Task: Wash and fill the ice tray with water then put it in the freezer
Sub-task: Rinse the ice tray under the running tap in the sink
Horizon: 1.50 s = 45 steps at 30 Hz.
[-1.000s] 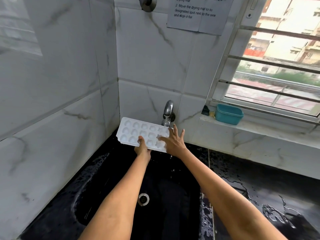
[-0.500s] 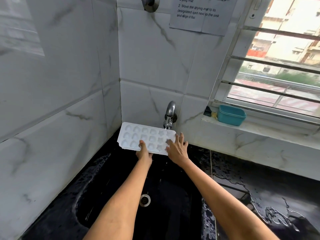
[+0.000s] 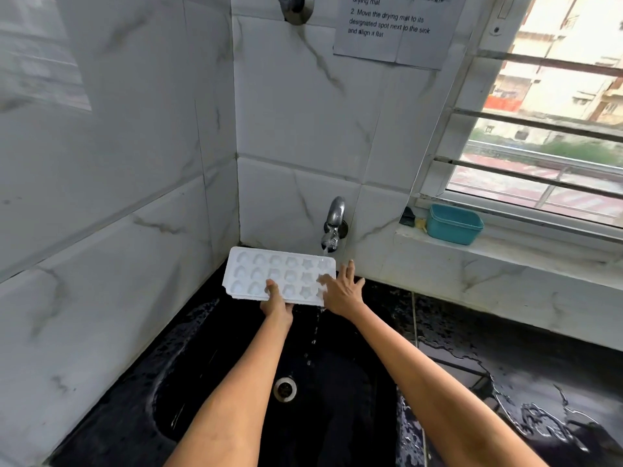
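Rinsing is underway: the ice tray [image 3: 279, 275] sits over the sink [image 3: 215, 382] with its right end under the running tap [image 3: 334, 224]. The left hand [image 3: 277, 303] pinches its near edge; the right hand [image 3: 340, 289] lies spread-fingered on it. Filling and the freezer appear still ahead.

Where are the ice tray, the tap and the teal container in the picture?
ice tray [image 3: 269, 271]: head view, on the moulded top surface, middle row.
tap [image 3: 336, 210]: head view, on the curved metal neck.
teal container [image 3: 453, 227]: head view, on the front wall below the rim.
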Tool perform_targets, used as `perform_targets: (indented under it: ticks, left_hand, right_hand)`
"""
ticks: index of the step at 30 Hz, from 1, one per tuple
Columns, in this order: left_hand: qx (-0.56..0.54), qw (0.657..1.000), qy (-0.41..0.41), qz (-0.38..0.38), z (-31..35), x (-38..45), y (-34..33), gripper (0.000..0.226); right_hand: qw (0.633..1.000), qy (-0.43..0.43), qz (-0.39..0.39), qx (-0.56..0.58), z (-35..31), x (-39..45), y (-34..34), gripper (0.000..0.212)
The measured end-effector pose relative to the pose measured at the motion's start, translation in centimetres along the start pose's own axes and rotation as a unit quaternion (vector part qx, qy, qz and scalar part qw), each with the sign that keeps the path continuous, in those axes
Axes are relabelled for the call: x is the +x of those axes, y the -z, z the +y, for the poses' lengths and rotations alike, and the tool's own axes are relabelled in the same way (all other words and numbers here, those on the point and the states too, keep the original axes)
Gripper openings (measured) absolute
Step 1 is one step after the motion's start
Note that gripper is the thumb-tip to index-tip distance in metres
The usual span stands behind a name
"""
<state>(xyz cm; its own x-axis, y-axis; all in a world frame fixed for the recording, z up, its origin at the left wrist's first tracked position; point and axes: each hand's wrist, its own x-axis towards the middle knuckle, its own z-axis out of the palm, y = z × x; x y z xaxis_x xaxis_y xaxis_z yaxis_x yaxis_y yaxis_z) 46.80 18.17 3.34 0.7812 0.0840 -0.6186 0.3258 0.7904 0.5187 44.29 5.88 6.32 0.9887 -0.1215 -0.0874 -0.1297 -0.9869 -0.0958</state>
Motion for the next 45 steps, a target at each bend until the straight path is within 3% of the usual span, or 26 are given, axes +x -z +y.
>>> perform_targets:
  ticks: [5, 11, 16, 20, 25, 28, 32, 38, 41, 45]
  left_hand:
    - [-0.012, 1.000, 0.000, 0.003, -0.2, 0.0, 0.6, 0.054]
    - [0.014, 1.000, 0.003, -0.010, -0.5, -0.3, 0.7, 0.053]
    - [0.047, 0.999, 0.004, -0.016, -0.4, 0.6, 1.9, 0.052]
    - [0.066, 0.998, 0.001, -0.017, -0.7, 0.8, 2.2, 0.051]
    - [0.061, 0.998, -0.003, -0.008, -0.2, 1.1, 2.7, 0.050]
    - [0.059, 0.998, -0.005, -0.010, 0.2, 1.1, 3.0, 0.048]
    - [0.046, 0.999, -0.018, 0.007, 1.3, 1.2, 2.6, 0.048]
    - [0.059, 0.998, -0.032, -0.002, 1.6, 0.6, 1.1, 0.047]
    - [0.070, 0.997, -0.031, -0.002, 1.4, 0.8, 1.3, 0.046]
    - [0.060, 0.998, -0.007, -0.017, 0.4, 0.4, 1.4, 0.049]
  right_hand:
    - [1.000, 0.007, -0.027, -0.003, 0.3, -0.1, -0.2, 0.041]
    - [0.999, 0.033, -0.004, -0.017, 0.3, -0.3, 0.1, 0.036]
    - [0.994, 0.010, 0.079, 0.080, 1.5, -0.4, 0.3, 0.035]
    - [0.998, -0.038, -0.012, 0.057, 1.1, 0.1, -0.9, 0.047]
    - [0.998, -0.016, -0.053, 0.039, 0.7, 0.6, -1.1, 0.052]
    - [0.998, 0.003, -0.050, -0.037, 0.2, 1.0, -0.9, 0.060]
    - [0.997, 0.027, -0.065, 0.015, -0.2, 1.3, -0.4, 0.066]
    - [0.999, 0.010, -0.029, 0.017, -0.4, 1.3, -0.5, 0.075]
    - [0.997, -0.002, -0.048, 0.053, 0.7, 1.5, 0.0, 0.066]
    - [1.000, 0.003, -0.023, 0.014, 0.5, 1.1, 0.1, 0.071]
